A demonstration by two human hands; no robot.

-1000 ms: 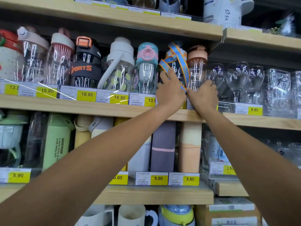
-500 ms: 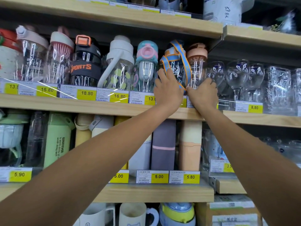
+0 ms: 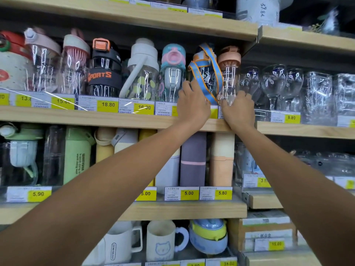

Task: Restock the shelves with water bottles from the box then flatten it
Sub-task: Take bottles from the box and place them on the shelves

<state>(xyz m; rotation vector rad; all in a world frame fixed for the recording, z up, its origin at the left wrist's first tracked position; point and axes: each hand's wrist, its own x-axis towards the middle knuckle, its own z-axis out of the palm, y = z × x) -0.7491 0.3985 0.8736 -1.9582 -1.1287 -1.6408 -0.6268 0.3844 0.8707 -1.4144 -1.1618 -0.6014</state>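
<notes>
Just right of the frame's centre, on the middle shelf (image 3: pixel 96 120), both hands are up at the right end of the bottle row. The left hand (image 3: pixel 193 104) curls round the lower left side of the strap bottle (image 3: pixel 203 73), a dark clear bottle slung with a blue-and-orange strap (image 3: pixel 218 81). The right hand (image 3: pixel 238 110) closes its bent fingers round the base of the peach-lidded bottle (image 3: pixel 229 73) beside it. The two bottles stand touching or very nearly so.

Both look like empty clear plastic, so probably light and stiff-walled, with a smooth, glossy skin that could slip under a loose hold. Empty and tall, they would likely topple easily if nudged high up. The low body, where the hands are now, seems the steadiest place to hold them. The strap is soft and loose, and it drapes down the front towards the left thumb. It would give a poor hold and could snag on a neighbour.

Each bottle's long axis runs bottom to top of the frame, lid up and base on the shelf. The strap bottle leans a little left at its cap, while the peach-lidded bottle stands close to upright. Stemmed wine glasses (image 3: pixel 272 81) stand just to the right, fragile and near the right hand's knuckles.
</notes>
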